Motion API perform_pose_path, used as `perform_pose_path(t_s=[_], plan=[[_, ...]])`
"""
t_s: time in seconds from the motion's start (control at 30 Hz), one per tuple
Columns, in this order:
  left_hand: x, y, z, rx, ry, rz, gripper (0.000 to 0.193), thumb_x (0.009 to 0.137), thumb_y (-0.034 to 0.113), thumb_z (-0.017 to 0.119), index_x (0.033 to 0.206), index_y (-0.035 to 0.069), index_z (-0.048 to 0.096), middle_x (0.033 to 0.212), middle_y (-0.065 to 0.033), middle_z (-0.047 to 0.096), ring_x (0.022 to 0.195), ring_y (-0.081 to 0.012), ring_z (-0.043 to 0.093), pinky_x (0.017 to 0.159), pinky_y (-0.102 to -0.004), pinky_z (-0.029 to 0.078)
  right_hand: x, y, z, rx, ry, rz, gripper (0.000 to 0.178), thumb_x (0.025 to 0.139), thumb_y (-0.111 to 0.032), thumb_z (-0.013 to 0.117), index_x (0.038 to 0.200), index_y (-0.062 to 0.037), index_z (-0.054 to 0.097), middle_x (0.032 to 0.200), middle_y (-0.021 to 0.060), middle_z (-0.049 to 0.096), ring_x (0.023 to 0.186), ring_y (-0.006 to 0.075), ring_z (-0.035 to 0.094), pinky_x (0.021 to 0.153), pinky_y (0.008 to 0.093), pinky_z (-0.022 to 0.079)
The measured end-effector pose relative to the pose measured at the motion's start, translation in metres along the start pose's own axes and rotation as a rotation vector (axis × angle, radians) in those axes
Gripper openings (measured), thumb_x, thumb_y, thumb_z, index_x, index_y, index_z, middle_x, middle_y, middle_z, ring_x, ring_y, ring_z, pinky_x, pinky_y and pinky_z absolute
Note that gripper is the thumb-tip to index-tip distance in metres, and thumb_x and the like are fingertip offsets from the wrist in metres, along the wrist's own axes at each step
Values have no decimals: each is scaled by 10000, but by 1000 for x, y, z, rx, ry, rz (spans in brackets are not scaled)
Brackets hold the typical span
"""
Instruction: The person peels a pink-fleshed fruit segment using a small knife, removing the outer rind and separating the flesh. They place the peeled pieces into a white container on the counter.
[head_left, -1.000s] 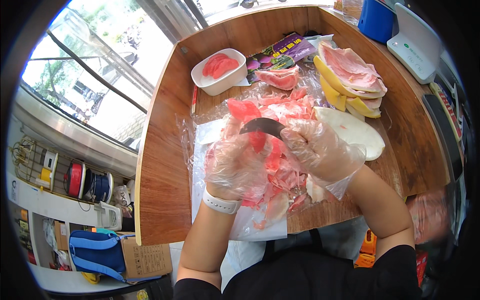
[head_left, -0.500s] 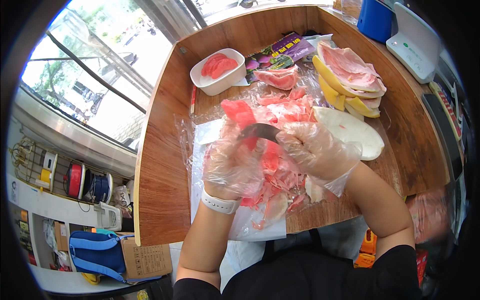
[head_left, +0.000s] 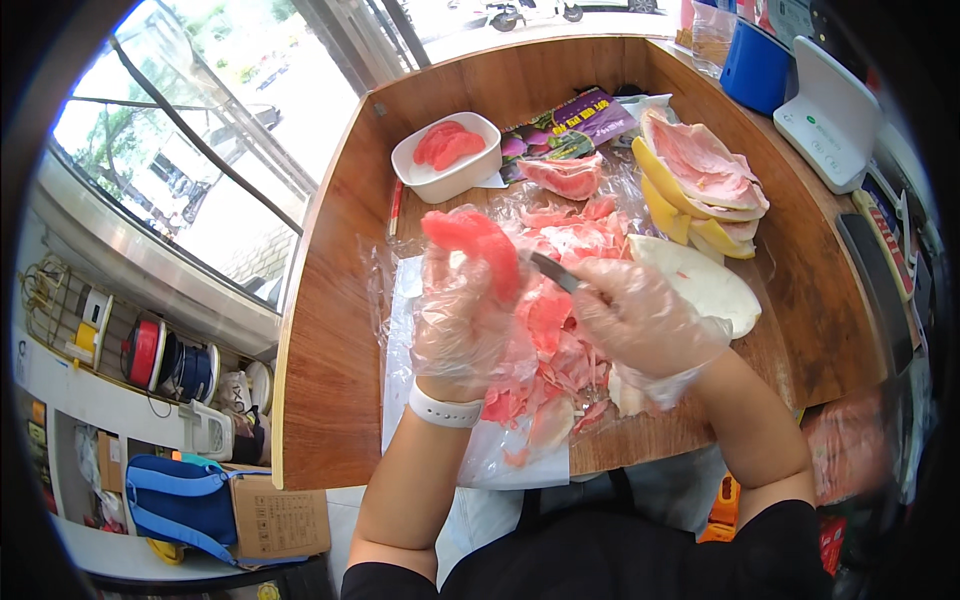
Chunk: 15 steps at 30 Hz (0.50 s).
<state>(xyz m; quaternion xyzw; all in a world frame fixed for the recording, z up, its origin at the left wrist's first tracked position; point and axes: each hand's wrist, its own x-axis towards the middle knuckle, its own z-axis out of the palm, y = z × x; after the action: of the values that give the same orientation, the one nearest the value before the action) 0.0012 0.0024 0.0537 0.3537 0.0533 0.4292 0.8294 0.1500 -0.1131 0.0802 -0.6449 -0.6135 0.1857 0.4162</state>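
My left hand (head_left: pixel 458 325), in a clear plastic glove, is closed round a peeled red pomelo segment (head_left: pixel 470 243), whose curved end sticks up past the fingers. In my gloved right hand (head_left: pixel 645 315) is a knife (head_left: pixel 552 270); its short dark blade points left toward the segment. Whether the blade tip touches the flesh I cannot tell. Beneath both hands lies a heap of pink membrane scraps (head_left: pixel 560 365) on plastic film. Beyond it rests a pomelo wedge (head_left: pixel 563 178) with membrane on. A white bowl (head_left: pixel 447 185) at the far left holds peeled segments (head_left: pixel 446 147).
Yellow pomelo rinds (head_left: pixel 700 185) are stacked at the right, with a thick white piece of pith (head_left: pixel 700 285) in front. A raised wooden rim (head_left: pixel 330 290) bounds the table at left and back. A blue container (head_left: pixel 755 68) and a white device (head_left: pixel 822 125) stand on the right ledge.
The segment in my left hand now stands higher and shows more of its length. My right hand has drawn the knife slightly right, and the blade has turned to point up-left. The view has shifted a little.
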Motion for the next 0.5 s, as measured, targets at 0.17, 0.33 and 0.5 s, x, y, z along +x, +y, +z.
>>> perform_pose_path(t_s=[0.17,0.33,0.5], plan=[[8,3,-11,-64,86,14,342,864,76,572,1194,114,488,1055,-54,583,1000,-194,567,940,-412,450,2,5,-23,41,233,208,274,830,-151,543,1063,-16,595,754,140,600,625,228,580,586,363,478],[9,-1,-8,-134,-3,-139,304,858,78,584,1152,109,512,1047,-49,587,991,-192,570,932,-394,456,5,46,-4,-488,469,-189,238,834,-175,568,1023,-31,595,810,181,594,829,355,584,754,407,465],[1,-14,2,6,128,8,443,855,31,574,1261,115,418,1132,-76,556,1034,-204,554,923,-386,458,2,8,5,-434,344,-476,206,806,-172,604,959,-33,608,812,183,596,795,339,590,716,416,469]])
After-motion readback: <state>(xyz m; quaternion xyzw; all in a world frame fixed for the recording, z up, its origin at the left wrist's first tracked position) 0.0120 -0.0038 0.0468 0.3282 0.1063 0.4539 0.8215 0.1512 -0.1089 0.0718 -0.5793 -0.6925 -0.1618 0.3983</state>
